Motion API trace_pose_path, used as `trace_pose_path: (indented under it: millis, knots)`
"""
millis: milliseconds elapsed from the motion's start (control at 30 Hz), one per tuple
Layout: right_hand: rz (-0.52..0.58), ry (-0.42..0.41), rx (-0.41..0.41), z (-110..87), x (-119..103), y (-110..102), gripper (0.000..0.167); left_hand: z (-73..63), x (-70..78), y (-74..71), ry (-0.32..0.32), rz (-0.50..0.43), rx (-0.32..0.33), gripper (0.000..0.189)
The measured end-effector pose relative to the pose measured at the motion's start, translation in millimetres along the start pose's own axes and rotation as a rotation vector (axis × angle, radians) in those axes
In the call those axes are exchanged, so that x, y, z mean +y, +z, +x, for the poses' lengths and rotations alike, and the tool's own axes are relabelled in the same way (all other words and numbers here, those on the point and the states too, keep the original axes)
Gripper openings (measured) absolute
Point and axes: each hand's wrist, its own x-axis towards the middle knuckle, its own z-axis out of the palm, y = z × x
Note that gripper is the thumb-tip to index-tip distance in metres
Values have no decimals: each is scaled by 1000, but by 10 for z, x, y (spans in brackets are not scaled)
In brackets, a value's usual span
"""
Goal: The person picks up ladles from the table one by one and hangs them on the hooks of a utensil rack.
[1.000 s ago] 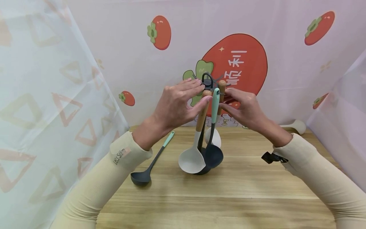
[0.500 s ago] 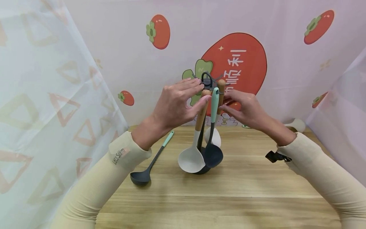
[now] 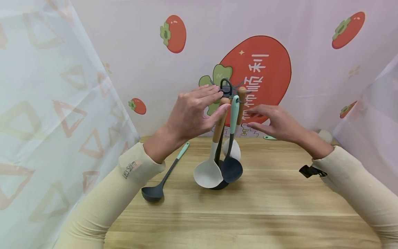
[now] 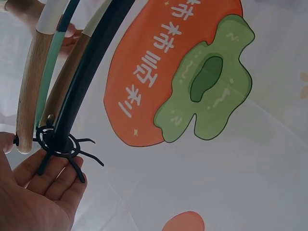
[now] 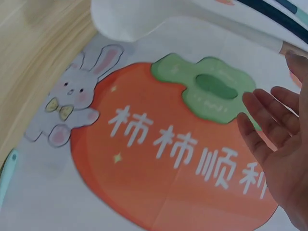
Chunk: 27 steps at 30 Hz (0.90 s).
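Observation:
A dark utensil stand (image 3: 226,88) rises from the middle of the wooden table (image 3: 248,207). From its top hooks hang a wood-handled white ladle (image 3: 209,173), a mint-handled dark ladle (image 3: 232,168) and another wood-handled utensil (image 3: 240,103). My left hand (image 3: 199,110) has straight fingers against the hook ring (image 4: 57,144) and the ladle handles at the stand's top. My right hand (image 3: 273,121) hovers open just right of the stand, touching nothing; its flat fingers (image 5: 269,130) face the backdrop.
A dark ladle with a mint handle (image 3: 163,174) lies on the table left of the stand. A white utensil (image 3: 323,135) lies at the back right behind my right arm. Printed cloth walls close in the left, back and right sides.
My right hand has let go of the hanging handles and drawn back to the right, fingers spread. The left hand and the stand have stayed put.

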Motion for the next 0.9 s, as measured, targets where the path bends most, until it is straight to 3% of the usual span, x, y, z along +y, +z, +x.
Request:
trace_pose_path:
  millis: [433,667,900]
  knots:
    - [-143,111,-126,-253,463,-43,49,4,-13,-4,7,-18,-1,33]
    - [-188,253,-169,-387,706,-92,44,1,-17,3,3,-26,-3,35]
    - [-257,384,-279,-543,913,-100,44,-5,-14,-3,-2,-23,-9,36]
